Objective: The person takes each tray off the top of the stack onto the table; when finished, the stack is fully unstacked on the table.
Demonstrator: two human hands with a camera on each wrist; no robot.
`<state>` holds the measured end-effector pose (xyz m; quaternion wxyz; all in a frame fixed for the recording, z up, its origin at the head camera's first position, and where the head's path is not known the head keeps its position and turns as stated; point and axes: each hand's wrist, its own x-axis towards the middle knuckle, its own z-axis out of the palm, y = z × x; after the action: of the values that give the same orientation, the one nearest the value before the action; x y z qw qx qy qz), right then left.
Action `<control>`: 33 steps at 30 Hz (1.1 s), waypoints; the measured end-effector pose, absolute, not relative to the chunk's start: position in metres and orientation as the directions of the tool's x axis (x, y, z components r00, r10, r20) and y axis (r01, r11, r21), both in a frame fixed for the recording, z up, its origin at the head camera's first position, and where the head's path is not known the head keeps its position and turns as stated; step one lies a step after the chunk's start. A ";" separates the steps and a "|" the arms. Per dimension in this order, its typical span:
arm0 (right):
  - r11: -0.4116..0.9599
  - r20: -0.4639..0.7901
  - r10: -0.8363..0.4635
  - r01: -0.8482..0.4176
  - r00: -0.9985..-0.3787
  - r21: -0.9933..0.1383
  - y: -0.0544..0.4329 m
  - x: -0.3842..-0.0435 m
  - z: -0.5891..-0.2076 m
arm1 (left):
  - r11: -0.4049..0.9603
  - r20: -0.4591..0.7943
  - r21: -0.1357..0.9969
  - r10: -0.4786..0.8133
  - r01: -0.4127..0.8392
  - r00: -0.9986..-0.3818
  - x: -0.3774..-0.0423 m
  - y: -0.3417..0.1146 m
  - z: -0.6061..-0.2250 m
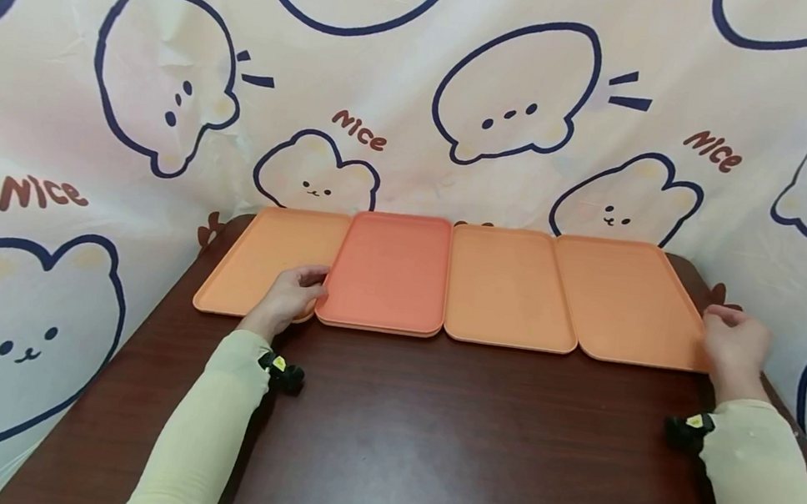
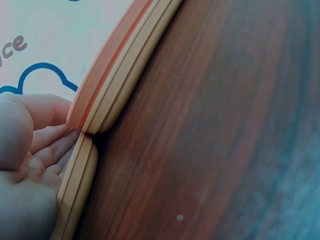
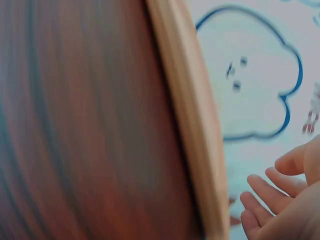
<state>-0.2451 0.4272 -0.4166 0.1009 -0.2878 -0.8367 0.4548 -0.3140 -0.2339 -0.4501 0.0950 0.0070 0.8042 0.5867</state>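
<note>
Four flat rectangular plastic trays sat in a row along the far edge of the dark brown wooden table (image 1: 426, 440), long sides together. Far-left light orange tray (image 1: 263, 256), then the darker salmon-orange tray (image 1: 389, 271), then a light orange middle tray (image 1: 508, 286), then the far-right light orange tray (image 1: 628, 301). The salmon tray overlapped the near right corner of the far-left tray; the left wrist view showed its rim (image 2: 107, 85) riding over the lower tray's rim (image 2: 80, 180). Left hand (image 1: 288, 297) was at that overlap, fingers curled round the salmon tray's near left edge, fingertips (image 2: 47, 112) against the rim, palm resting on the far-left tray. Right hand (image 1: 736, 343) sat just beside the right edge of the far-right tray, fingers loosely bent (image 3: 267, 195); in the right wrist view they were apart from the tray rim (image 3: 192, 130), not gripping anything. Hands were well apart, one at each end of the row. Both forearms wore pale yellow-green sleeves (image 1: 208, 430), each with a small black wrist-mounted clip (image 1: 283, 372). Behind the table hung a cream fabric backdrop (image 1: 425, 78) with navy-outlined cartoon bears and "Nice" lettering.
</note>
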 end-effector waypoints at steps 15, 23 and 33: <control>0.393 -0.018 0.281 0.132 -0.960 -0.910 0.293 -0.282 -0.408 | 0.298 -0.152 0.949 0.129 -0.108 -0.980 -0.314 -0.237 -0.451; 0.366 -0.035 0.131 0.081 -0.991 -0.927 0.227 -0.304 -0.409 | 0.294 -0.144 0.950 0.124 -0.103 -0.982 -0.313 -0.234 -0.449; 0.371 -0.083 -0.034 0.064 -0.996 -0.927 0.164 -0.330 -0.422 | 0.280 -0.129 0.956 0.119 -0.091 -0.985 -0.314 -0.234 -0.451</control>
<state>-0.3303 0.1638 -0.4215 -0.0441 -0.0090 -0.8267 0.5609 -0.3139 -0.2344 -0.4510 0.0873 0.0086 0.7951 0.6001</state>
